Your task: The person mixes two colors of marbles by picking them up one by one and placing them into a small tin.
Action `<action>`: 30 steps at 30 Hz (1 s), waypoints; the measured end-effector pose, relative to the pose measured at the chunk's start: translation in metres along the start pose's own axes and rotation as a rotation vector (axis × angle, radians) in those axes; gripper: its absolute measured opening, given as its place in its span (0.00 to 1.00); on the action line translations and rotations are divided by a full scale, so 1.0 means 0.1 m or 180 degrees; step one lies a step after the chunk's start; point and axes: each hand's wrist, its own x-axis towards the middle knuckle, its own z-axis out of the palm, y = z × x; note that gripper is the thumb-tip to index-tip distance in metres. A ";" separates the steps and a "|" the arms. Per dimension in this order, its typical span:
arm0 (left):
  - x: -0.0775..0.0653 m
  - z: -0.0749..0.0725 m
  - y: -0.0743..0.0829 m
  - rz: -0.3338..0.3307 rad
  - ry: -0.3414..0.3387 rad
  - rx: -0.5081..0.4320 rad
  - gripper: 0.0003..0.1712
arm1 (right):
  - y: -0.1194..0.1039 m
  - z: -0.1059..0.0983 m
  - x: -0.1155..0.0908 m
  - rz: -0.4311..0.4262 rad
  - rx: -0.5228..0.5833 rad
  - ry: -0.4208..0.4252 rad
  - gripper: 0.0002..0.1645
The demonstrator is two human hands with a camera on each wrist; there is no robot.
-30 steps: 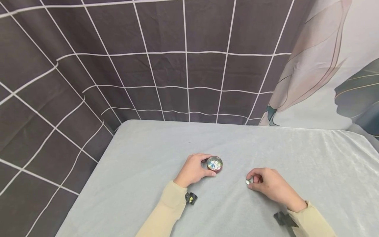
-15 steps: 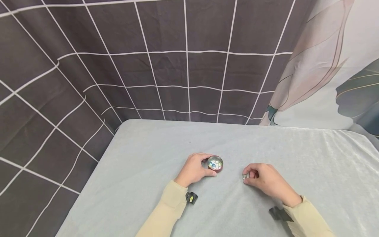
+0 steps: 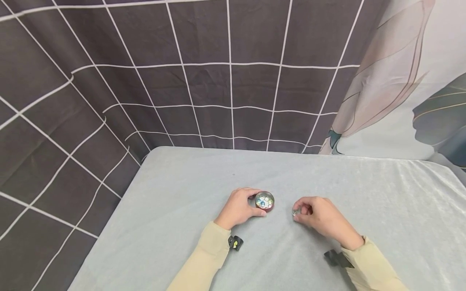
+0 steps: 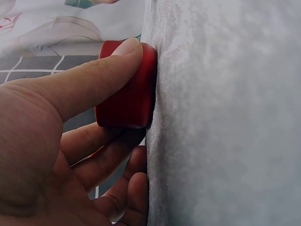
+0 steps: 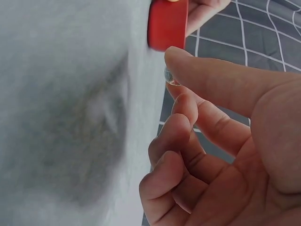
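Note:
A small round red tin [image 3: 264, 201] stands on the cloth, with several glassy, coloured pieces visible inside its open top. My left hand [image 3: 237, 208] grips the tin from the left, thumb on its near side and fingers around the far side. In the left wrist view the red wall of the tin [image 4: 127, 89] touches the cloth. To the right of the tin, my right hand [image 3: 322, 215] pinches a small clear glass marble [image 5: 170, 76] between thumb and forefinger. The other fingers of that hand are curled. Its fingertips are apart from the tin, a short way off.
A pale grey-blue velvety cloth [image 3: 174, 190] covers the table. Behind it hangs a dark curtain with a white grid [image 3: 204, 85], which also runs along the left side. A floral curtain [image 3: 393, 121] hangs at the back right.
My right hand has moved left and slightly away from me, bringing the pinched marble closer to the tin. The left hand and the tin have stayed in place.

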 end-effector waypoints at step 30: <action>0.00 0.00 0.02 0.0029 0.0006 -0.0034 0.33 | -0.24 0.06 0.23 -0.0096 0.0103 0.0139 0.06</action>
